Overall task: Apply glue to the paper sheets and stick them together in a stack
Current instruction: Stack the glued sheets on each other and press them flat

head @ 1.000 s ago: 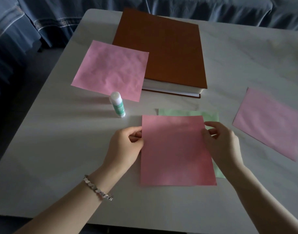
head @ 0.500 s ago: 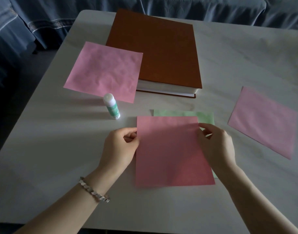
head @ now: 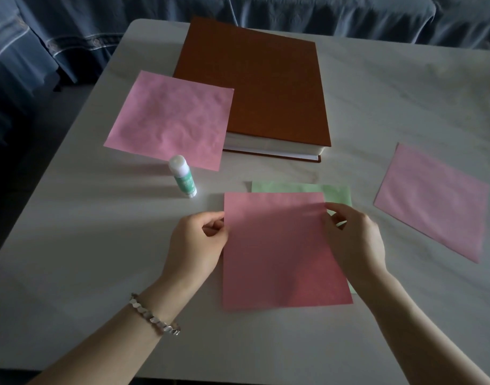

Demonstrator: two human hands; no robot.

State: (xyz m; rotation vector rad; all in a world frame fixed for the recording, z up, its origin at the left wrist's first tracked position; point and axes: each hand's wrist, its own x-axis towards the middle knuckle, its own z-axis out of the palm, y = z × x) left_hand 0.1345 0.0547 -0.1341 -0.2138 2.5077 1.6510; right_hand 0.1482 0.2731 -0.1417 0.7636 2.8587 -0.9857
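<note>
Left fingers: the left hand (head: 196,243) has its fingers (head: 211,226) curled in, thumb and forefinger pinching the left edge of the top sheet (head: 282,251) near its far corner.
Right fingers: the right hand (head: 354,240) mirrors it, fingers (head: 343,211) bent and pressed close, pinching the sheet's right edge near the far corner.
Top sheet: deep pink, long side running away from the person, at the near middle of the table (head: 71,245). Whether its far end is lifted off the paper below cannot be told.
Green sheet (head: 302,188): under the top sheet and offset to the far right. A green strip shows along the far edge and a sliver down the right side, partly hidden by the right hand.
Glue (head: 182,176): a white-capped stick with a green label, standing upright just beyond and left of the left hand.
Left pink sheet (head: 171,120): crumpled, just behind the glue, its right side overlapping the book (head: 255,84).
Book: thick, brown-covered, closed, flat at the far middle of the table.
Right pink sheet (head: 432,201): flat, well apart to the right of the hands.
Arms: both bare forearms reach in from the near edge and converge on the top sheet, backs of the hands up. A silver bracelet (head: 155,319) circles the left wrist.
Backdrop: blue cloth (head: 71,37) hangs beyond the table.
</note>
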